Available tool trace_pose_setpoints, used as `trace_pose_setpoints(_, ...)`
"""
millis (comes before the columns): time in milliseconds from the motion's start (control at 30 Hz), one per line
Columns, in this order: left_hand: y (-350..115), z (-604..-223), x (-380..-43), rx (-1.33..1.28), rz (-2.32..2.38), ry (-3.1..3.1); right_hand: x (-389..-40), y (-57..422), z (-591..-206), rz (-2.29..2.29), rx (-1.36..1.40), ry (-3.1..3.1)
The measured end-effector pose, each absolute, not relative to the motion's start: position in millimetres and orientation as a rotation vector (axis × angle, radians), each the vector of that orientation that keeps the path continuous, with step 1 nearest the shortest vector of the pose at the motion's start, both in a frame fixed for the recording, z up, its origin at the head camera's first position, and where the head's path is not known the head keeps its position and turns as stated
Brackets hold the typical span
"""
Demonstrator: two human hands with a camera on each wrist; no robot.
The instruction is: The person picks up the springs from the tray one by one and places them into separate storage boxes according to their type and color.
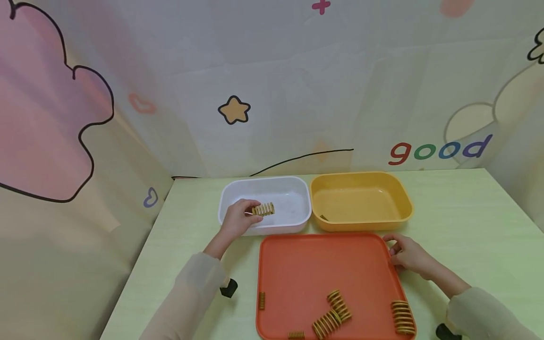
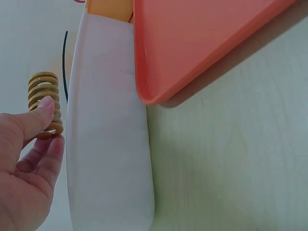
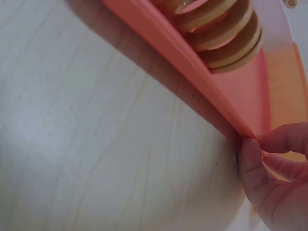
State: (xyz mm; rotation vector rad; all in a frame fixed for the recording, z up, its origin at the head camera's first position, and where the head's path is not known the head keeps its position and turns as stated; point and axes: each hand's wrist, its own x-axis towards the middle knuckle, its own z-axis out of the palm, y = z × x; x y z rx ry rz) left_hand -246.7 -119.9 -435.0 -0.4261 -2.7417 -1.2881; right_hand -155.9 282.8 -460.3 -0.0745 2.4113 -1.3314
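My left hand (image 1: 237, 221) pinches a yellow coil spring (image 1: 263, 209) between thumb and fingers, above the white bin (image 1: 293, 200). In the left wrist view that spring (image 2: 43, 89) stands upright past the bin's rim. My right hand (image 1: 410, 257) pinches the right edge of the orange-red tray (image 1: 314, 264) near its far corner; the right wrist view shows thumb and finger on the tray's rim (image 3: 211, 89). On the tray, two large springs (image 1: 326, 324) touch each other, and another large spring (image 1: 403, 317) lies by the right edge.
Smaller springs lie at the tray's left side (image 1: 261, 301) and near edge (image 1: 296, 335). Right of the white bin stands a yellow bin (image 1: 361, 200) with a small spring-like piece (image 1: 324, 217) inside. A patterned backdrop (image 1: 280, 104) rises behind the pale table (image 1: 459, 208).
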Motion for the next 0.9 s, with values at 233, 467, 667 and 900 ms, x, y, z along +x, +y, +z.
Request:
trace_pose_setpoints(233,-119.8,-436.4,-253.4,-0.463,-1.229,-2.811,-155.2,282.1,-460.3,-1.342,-0.073,2.417)
trace_pose_setpoints(467,-119.9,-435.8,-258.9,-0.471,-1.237,-2.875,-155.1,281.1,-459.3,-1.331,-0.066,2.433)
trace_pose_setpoints(667,-118.2,-435.5,-264.9,-0.507,-1.213,-2.907,-155.3,281.3,-459.7,-1.315,-0.059,2.446)
trace_pose_setpoints(900,-132.3,-504.7,-318.4,-0.639,-1.177,-2.883,-155.1,282.2,-459.8,-1.294,-0.063,2.450)
